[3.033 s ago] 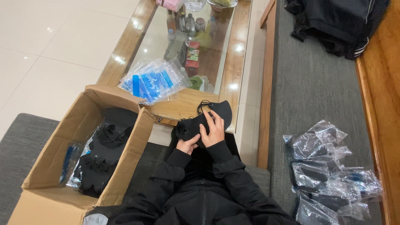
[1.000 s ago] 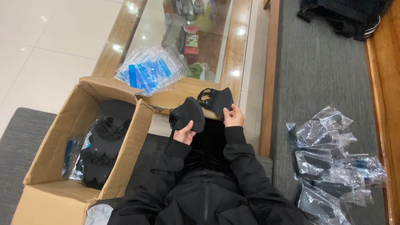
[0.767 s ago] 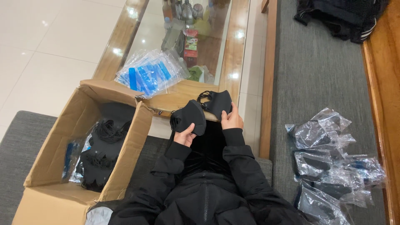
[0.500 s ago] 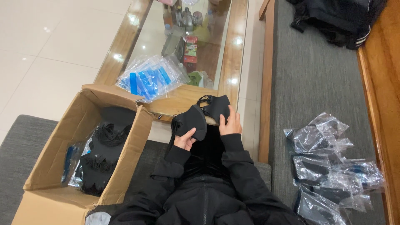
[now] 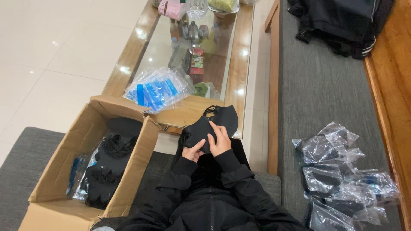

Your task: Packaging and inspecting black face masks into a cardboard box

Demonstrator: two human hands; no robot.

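Masks (image 5: 209, 128), black, stacked: my left hand (image 5: 192, 152) and right hand (image 5: 220, 141) pinch them together; squaring step, I judge.

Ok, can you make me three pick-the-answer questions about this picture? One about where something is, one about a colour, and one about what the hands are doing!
1. Where is the cardboard box?
A. left of the person
B. on the glass table
C. on the sofa by the bags

2. What colour are the masks in the hands?
A. white
B. black
C. pink

3. What are the left hand and right hand doing?
A. resting empty
B. holding masks
C. closing the box

Answers: 1 A, it stands at the left arm. 2 B, both look black. 3 B, fingers grip them.
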